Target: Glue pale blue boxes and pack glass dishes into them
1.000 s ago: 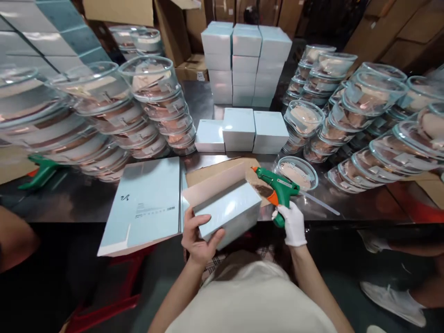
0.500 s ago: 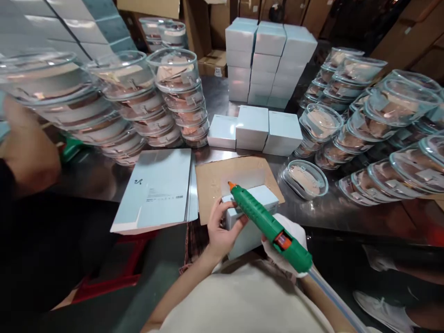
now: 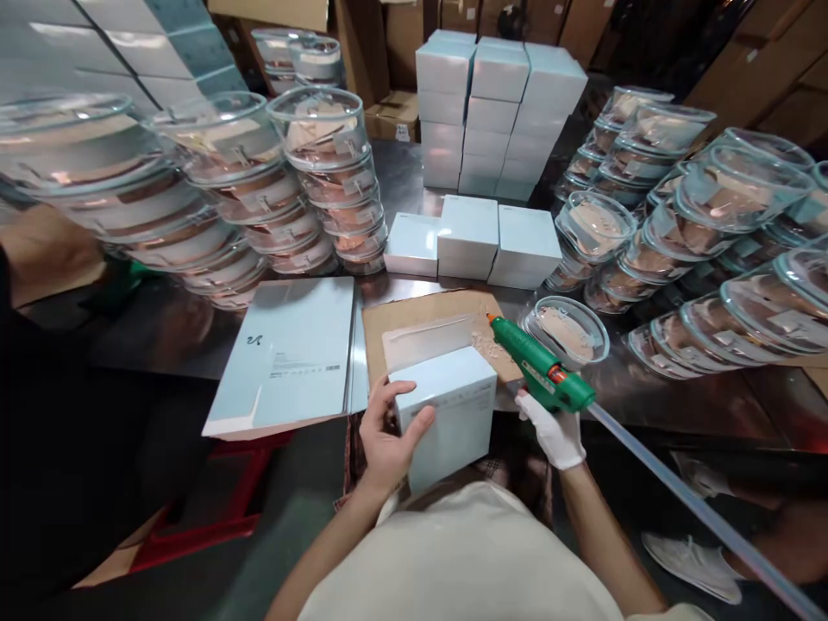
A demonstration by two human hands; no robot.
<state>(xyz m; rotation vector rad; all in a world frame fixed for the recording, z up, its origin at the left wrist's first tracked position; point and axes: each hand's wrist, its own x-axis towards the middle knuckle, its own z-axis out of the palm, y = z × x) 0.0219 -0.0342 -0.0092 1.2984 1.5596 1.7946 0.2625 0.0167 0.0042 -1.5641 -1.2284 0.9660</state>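
My left hand (image 3: 392, 435), bare, grips the near left end of a pale blue box (image 3: 449, 423), thumb on its printed side and fingers over the top. An upright flap (image 3: 427, 341) stands along the box's far edge. In my white-gloved right hand (image 3: 553, 431) is a green glue gun (image 3: 543, 366) with an orange nozzle, held to the right of the box and apart from it. A long translucent glue stick (image 3: 699, 500) trails from its rear. Under the box lies a sheet of brown cardboard (image 3: 381, 319), with glue bits near the nozzle.
Flat blue box blanks (image 3: 285, 354) lie at the left. Three small boxes (image 3: 469, 237) stand ahead, before a taller stack of boxes (image 3: 498, 112). Stacked clear round containers (image 3: 336, 172) line both sides; one low pair (image 3: 569, 332) sits near the gun. Another person's arm (image 3: 48, 250) is at far left.
My right hand has moved the glue gun right and away from the box top. The box has tilted, turning its printed side more into view, still in my left hand.
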